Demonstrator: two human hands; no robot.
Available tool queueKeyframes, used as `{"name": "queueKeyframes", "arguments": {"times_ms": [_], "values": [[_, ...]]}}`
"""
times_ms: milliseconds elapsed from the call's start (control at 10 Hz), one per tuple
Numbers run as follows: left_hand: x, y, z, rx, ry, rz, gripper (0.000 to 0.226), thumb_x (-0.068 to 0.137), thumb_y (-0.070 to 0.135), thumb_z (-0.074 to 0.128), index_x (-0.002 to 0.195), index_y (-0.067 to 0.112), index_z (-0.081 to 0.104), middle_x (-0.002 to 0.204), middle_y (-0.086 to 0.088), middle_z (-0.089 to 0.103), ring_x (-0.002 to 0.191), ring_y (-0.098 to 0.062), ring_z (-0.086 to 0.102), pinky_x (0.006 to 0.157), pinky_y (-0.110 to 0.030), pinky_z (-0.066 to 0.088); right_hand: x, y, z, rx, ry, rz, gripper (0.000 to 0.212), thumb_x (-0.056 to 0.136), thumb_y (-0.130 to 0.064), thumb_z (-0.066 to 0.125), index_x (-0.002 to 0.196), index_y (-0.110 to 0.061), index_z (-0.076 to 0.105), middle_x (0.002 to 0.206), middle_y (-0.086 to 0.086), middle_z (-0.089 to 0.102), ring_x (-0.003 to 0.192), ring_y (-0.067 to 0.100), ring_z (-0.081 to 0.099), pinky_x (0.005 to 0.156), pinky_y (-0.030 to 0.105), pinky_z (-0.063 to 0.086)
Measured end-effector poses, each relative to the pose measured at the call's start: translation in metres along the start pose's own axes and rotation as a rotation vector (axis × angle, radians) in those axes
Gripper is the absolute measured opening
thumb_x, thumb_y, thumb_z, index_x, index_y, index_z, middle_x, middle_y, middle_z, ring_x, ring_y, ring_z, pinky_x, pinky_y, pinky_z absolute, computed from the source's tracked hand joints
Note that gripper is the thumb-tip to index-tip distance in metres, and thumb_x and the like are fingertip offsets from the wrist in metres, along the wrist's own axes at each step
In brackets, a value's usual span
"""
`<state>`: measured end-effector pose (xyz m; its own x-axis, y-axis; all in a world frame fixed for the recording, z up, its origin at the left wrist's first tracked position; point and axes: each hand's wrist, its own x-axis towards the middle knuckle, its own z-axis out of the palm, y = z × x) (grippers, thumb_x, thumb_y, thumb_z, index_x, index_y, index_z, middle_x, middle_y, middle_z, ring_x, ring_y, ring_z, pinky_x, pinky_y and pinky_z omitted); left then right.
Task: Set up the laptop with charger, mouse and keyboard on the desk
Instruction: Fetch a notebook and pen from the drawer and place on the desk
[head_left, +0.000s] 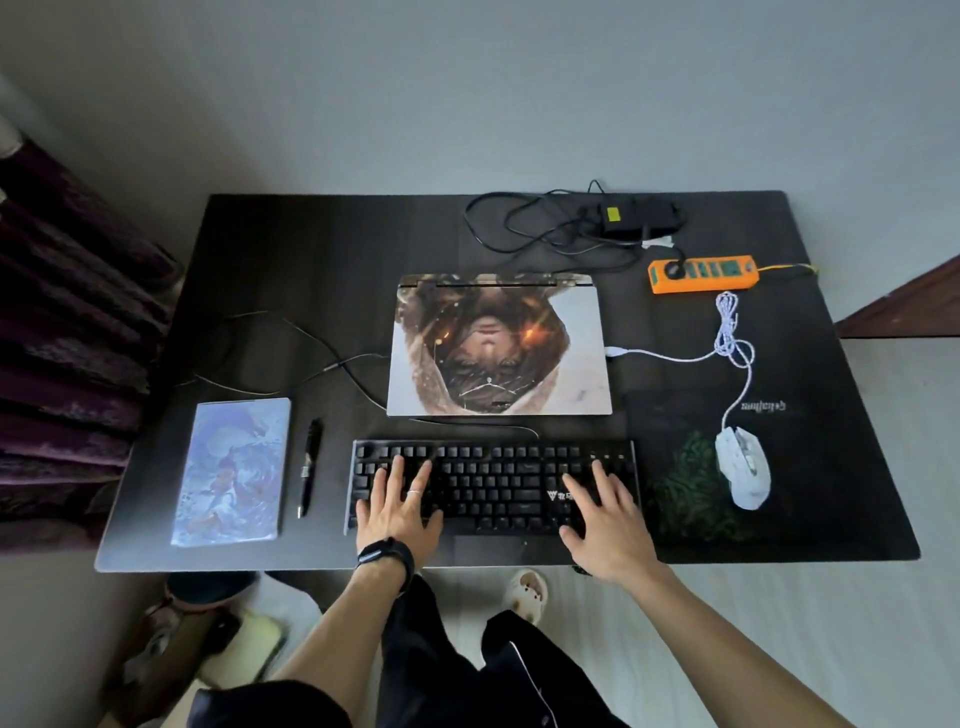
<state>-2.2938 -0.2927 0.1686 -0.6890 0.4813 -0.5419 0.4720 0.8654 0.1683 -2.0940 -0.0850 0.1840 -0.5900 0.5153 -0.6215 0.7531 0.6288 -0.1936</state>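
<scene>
A closed laptop (498, 345) with a printed picture on its lid lies mid-desk. In front of it sits a black keyboard (493, 483). My left hand (397, 506) rests flat on the keyboard's left keys with fingers spread, and my right hand (605, 512) rests flat on its right keys. A white mouse (742, 470) sits on a dark mouse pad (691, 499) at the right, its white cable running to the laptop's right side. The black charger brick (634, 218) with tangled cable lies at the back, beside an orange power strip (704, 273).
A notebook (231, 470) with a pale blue cover and a black pen (310, 465) lie at the desk's left. A thin black cable (291, 358) loops across the left half. Dark purple fabric (62, 338) hangs left of the desk. Slippers and a bag sit on the floor below.
</scene>
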Motion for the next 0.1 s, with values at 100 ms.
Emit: {"name": "queueKeyframes", "arguments": {"times_ms": [100], "values": [[-0.0003,-0.0001,-0.0039,0.02,0.012,0.013,0.075,0.092,0.055,0.044,0.15,0.051,-0.003,0.163,0.008,-0.011,0.15,-0.019,-0.007,0.12,-0.049,0.01,-0.0001,0.0029,-0.0101,0.079,0.003,-0.015,0.067,0.096,-0.052,0.049,0.157,-0.039,0.023,0.169,-0.002,-0.004,0.155,0.025,0.005,0.122,0.041,0.022]]}}
